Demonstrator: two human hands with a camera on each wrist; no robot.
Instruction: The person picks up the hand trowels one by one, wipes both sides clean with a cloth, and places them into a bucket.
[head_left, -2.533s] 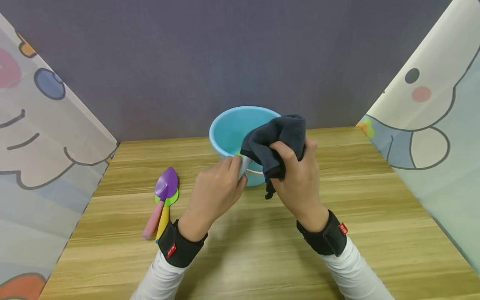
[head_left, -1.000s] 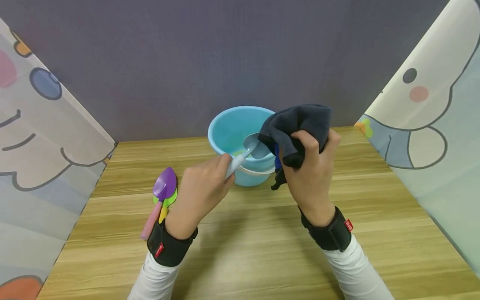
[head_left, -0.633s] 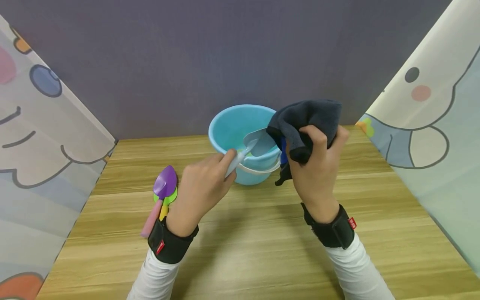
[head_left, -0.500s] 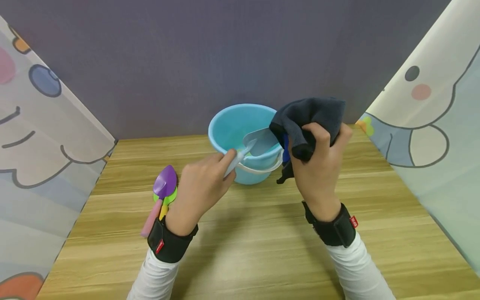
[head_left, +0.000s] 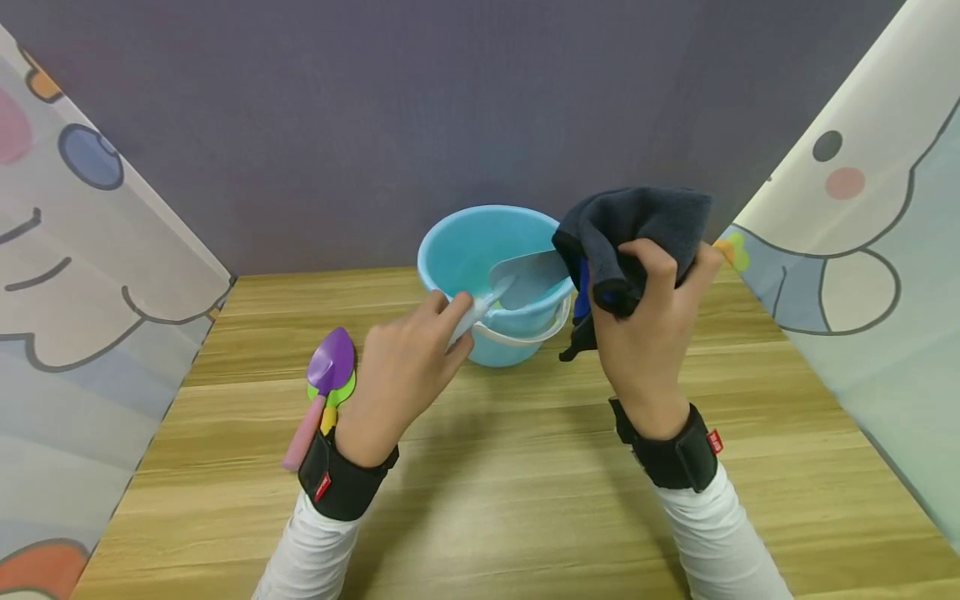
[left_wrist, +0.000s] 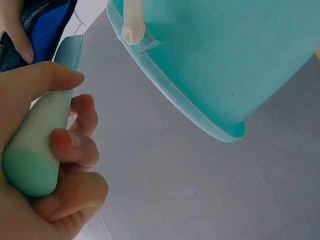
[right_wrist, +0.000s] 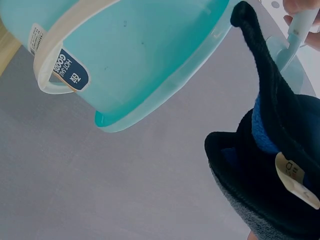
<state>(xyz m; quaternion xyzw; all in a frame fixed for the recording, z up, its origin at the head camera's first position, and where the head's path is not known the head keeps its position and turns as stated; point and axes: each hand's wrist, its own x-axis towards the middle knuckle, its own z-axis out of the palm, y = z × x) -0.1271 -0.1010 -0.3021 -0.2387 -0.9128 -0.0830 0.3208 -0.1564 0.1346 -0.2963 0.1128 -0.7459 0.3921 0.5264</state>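
My left hand [head_left: 405, 367] grips a light blue toy shovel [head_left: 528, 279] by its pale handle, which ends in mint green in the left wrist view. The blade points right and overlaps the bucket's opening in the head view. In my right hand [head_left: 648, 350] is a bunched dark grey towel [head_left: 637, 221] with a blue inner face, its edge against the blade's tip. A black corner hangs below, and a small tag [right_wrist: 295, 180] shows in the right wrist view. Behind both hands stands a light blue bucket [head_left: 459, 250] with its white handle [head_left: 517, 340] hanging at the front.
On the wooden table [head_left: 487, 517], left of my left hand, a purple shovel [head_left: 332, 358] with a pink handle lies over a green shovel [head_left: 343, 390] with a yellow handle. A dark grey wall [head_left: 337, 133] rises behind; cartoon-printed panels [head_left: 862, 200] flank the table.
The towel covered the blade at first. My right hand has carried it right and slightly away, uncovering most of the blade. My left hand drew back left with the shovel early on.
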